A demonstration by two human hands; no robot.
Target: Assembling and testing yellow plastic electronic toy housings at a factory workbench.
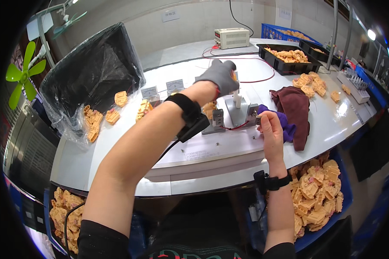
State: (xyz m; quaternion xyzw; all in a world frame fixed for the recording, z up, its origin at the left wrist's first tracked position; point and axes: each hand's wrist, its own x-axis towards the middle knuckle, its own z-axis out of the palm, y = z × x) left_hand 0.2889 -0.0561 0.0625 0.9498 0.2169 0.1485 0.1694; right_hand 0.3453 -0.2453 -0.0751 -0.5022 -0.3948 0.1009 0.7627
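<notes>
On the white counter (116, 146), the metal fixture (235, 113) with its upright white post is standing between the two hands. The gloved left hand (220, 75) is hovering curled just above the post, seemingly pinching a small orange part, while the bare right hand (268, 125) is closing on the fixture's right-end knob, nearer.

front strip: bare counter (129, 170) before the metal fixture (235, 114), open to either hand
right: dark red cloth (296, 105) and loose orange parts (311, 84) block
left: black bag (90, 75) crowds the edge
</notes>
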